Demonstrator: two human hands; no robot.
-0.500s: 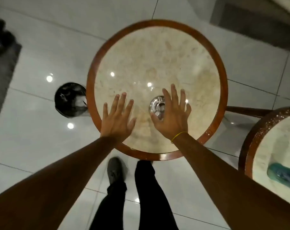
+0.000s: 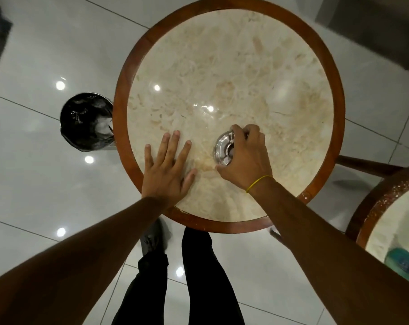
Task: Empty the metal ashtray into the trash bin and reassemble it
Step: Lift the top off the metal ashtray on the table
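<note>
Left hand (image 2: 167,168) lies flat, fingers spread, on the bench (image 2: 222,66). Right hand (image 2: 244,156) has its grip curled around the ashtray (image 2: 223,148) there. Tipped in transit, ash could spill before the bin (image 2: 87,121) on the floor beyond.

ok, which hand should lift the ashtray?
Right. The right hand is already curled over the ashtray, fingers at its rim. The left hand lies flat and open on the table, though nearer the bin.
</note>
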